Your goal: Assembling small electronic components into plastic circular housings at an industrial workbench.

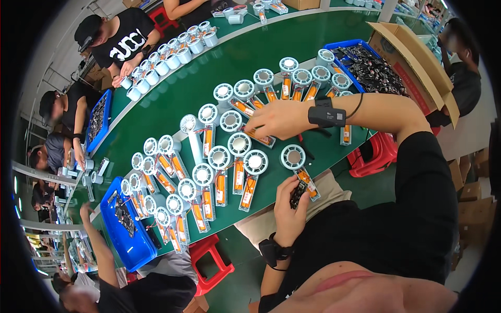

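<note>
My left hand (290, 215) is closed around a small black circuit board (299, 194), close to the table's near edge. Against that board lies the open handle of a pale-blue handheld fan (293, 157), its orange battery exposed. Farther in, my right hand (281, 119) reaches across the table with fingers bent down onto the open handle of another handheld fan (230, 121). Its fingertips are partly hidden there. Several similar half-open fans (255, 162) lie in rows around both hands, round heads up and orange batteries showing.
A blue tray of dark small parts (368, 65) and an open cardboard box (412, 65) stand at far right. Another blue tray (136, 250) sits at left. Co-workers (122, 44) work across and along the green table (172, 112). Red stools (211, 266) stand below.
</note>
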Motion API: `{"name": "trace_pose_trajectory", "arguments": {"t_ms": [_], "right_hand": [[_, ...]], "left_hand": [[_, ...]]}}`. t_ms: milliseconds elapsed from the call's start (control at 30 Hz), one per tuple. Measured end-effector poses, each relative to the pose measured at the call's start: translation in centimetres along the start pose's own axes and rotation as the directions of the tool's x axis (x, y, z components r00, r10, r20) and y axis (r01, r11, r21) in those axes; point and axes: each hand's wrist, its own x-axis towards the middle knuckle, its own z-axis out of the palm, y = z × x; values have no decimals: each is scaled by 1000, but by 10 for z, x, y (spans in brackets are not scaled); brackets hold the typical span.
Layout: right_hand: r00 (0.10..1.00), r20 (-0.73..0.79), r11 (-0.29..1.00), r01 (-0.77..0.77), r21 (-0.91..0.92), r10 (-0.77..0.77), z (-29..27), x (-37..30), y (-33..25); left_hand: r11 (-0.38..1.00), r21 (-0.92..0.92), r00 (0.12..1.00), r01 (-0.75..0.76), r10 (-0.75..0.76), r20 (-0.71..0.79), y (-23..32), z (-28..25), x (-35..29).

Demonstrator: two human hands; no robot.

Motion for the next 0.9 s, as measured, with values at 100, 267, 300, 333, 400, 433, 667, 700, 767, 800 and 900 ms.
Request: {"name": "trace_pose_trajectory", "arguments": {"t_ms": [100,267,300,333,400,433,667,700,767,800,900], "right_hand": [[1000,-16,998,-13,-64,12,-7,-9,-12],[970,-131,978,-208,-29,203,-39,-21,-55],[950,-144,961,-273,54,278,-44,-26,-64],[953,-126,960,-269,74,277,-50,-32,-73],[883,-182,894,-396,210,434,-61,-54,-93],[889,-141,878,-387,281,437,-62,-59,-107],[730,-30,647,-586,488,683,-28,-99,-156],[685,22,563,-615,552,728,-24,-98,-160],[580,133,369,-661,653,804,-18,-95,-167],[578,132,365,-660,657,805,-17,-93,-168],[697,3,554,-573,603,717,-14,-85,-171]], "left_hand": [[1000,-14,1000,3,-3,4,1,2,-2],[997,-44,997,61,-63,-46,7,0,-6],[996,-52,995,79,-82,-54,8,-1,-5],[999,52,997,11,-7,-74,7,-4,1],[962,266,990,-56,88,-109,10,-3,0],[961,274,991,27,11,-136,16,-6,-5],[944,331,985,-10,66,-158,17,-1,-11],[941,337,985,-3,60,-160,16,0,-11],[938,346,987,-1,56,-148,13,2,-13],[937,349,988,0,54,-144,12,3,-13],[944,331,984,-10,69,-166,12,5,-13]]}}
